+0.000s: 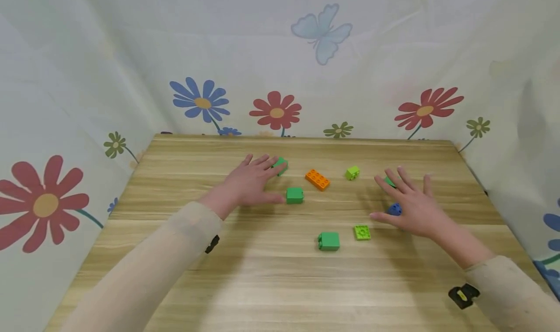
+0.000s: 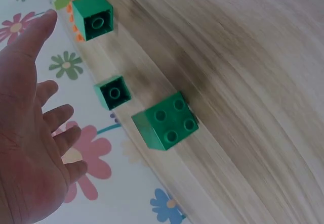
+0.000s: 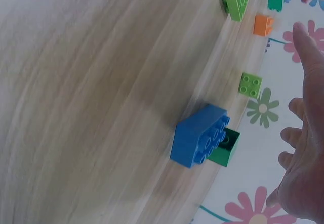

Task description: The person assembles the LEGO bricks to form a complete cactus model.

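My left hand (image 1: 253, 181) hovers palm down at the left with fingers spread, holding nothing. Its thumb points at a green toy brick (image 1: 295, 196); a second green brick (image 1: 281, 165) is partly covered by its fingertips. In the left wrist view another green brick (image 2: 169, 123) lies studs facing the camera, hidden beneath the hand in the head view. My right hand (image 1: 413, 205), also spread and holding nothing, is above a blue brick (image 3: 200, 135). Just beyond that sits a green brick (image 3: 224, 148), partly behind the blue one.
Between the hands lie an orange brick (image 1: 317, 180) and a small lime brick (image 1: 352, 172). Nearer the front are a green brick (image 1: 329, 241) and a flat lime piece (image 1: 362, 232). A flower-printed curtain (image 1: 245, 40) surrounds the wooden table (image 1: 280, 293).
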Available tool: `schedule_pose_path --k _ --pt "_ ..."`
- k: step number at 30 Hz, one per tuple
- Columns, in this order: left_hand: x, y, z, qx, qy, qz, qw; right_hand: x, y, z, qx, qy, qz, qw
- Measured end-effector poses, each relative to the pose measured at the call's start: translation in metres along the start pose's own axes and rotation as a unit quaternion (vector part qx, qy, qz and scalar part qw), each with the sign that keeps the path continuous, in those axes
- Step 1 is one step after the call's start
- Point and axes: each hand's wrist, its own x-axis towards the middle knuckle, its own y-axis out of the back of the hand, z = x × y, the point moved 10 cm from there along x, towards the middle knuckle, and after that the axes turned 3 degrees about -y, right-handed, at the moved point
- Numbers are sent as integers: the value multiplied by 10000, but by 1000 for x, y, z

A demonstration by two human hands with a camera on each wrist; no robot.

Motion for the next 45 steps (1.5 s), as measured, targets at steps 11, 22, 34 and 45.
schedule_pose_path --k 11,22,34,45 --pt "20 -18 19 -332 -159 -92 9993 3 -9 -17 100 231 25 9997" --pt "30 -29 29 -474 -284 8 9985 6 -19 -25 189 301 2 9994" --pt "37 -31 32 -906 -302 324 9949 10 -24 -31 221 407 53 9989" --pt "42 -33 36 -1181 -311 487 9913 16 -30 -35 129 497 40 9987"
